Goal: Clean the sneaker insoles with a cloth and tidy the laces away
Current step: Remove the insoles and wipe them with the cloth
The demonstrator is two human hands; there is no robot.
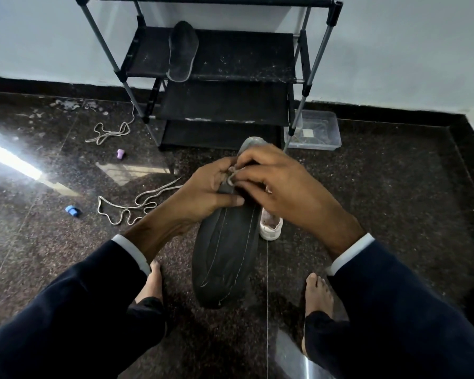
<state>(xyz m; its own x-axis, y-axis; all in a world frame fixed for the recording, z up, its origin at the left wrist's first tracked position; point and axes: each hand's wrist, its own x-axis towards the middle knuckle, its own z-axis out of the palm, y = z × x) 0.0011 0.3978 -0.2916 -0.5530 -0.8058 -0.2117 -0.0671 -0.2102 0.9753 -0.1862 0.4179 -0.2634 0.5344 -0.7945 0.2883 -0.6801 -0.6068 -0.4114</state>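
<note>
Insole (225, 253), thin and floppy, is clamped at midlength by the left hand (203, 192); a small grey scrap (231, 175) is pinched by the right hand (279, 187).

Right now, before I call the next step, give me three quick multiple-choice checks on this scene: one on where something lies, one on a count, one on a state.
1. Where is the spare insole?
A. on a shelf of the black rack
B. in the clear plastic bin
C. on the floor by the blue object

2. How many loose laces lie on the floor to the left?
A. none
B. one
C. two

3. What are the hands doing?
A. hanging idle
B. both working a small light piece over the dark insole
C. lifting the white sneaker

Answers: 1 A, the insole rests on the shelf. 2 C, the far lace and the near lace lie apart. 3 B, the left hand grips the insole while the right hand pinches the piece.
</note>
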